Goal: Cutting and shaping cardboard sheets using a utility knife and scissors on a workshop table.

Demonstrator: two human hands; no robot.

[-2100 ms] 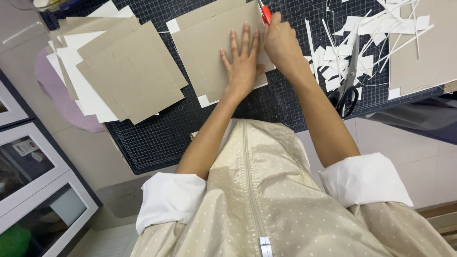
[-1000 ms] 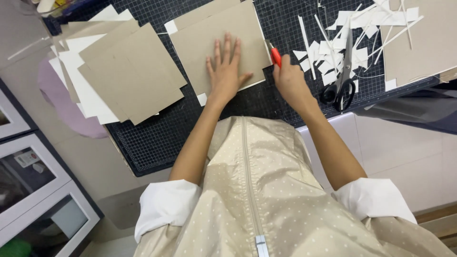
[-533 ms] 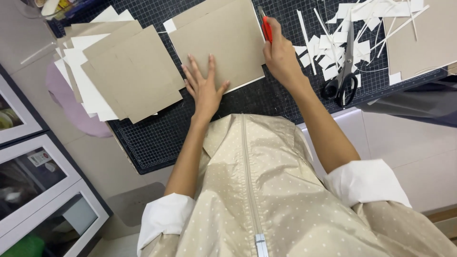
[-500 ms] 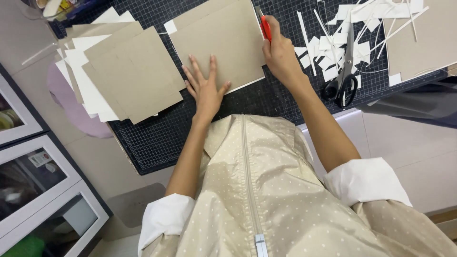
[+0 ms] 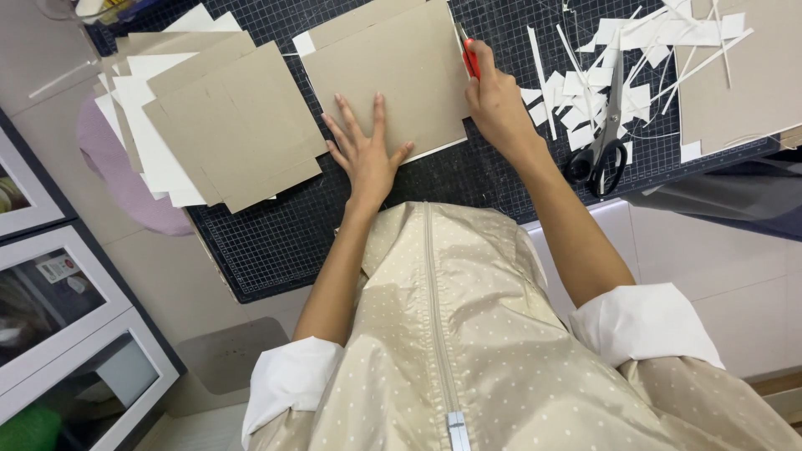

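Since the earlier frame the left hand (image 5: 368, 154) has slid down to the near edge of the brown cardboard sheet (image 5: 393, 71), and the right hand (image 5: 494, 98) has moved back up the sheet's right edge. The left hand lies flat, fingers spread wide. The right hand is closed around a red utility knife (image 5: 469, 57), its long axis running away from the person along that edge, tip pointing to the far side. The sheet rests on a dark gridded cutting mat (image 5: 276, 225). Left lies a fanned stack of cardboard squares (image 5: 221, 117); right, black-handled scissors (image 5: 603, 138) among white paper offcuts (image 5: 643, 58).
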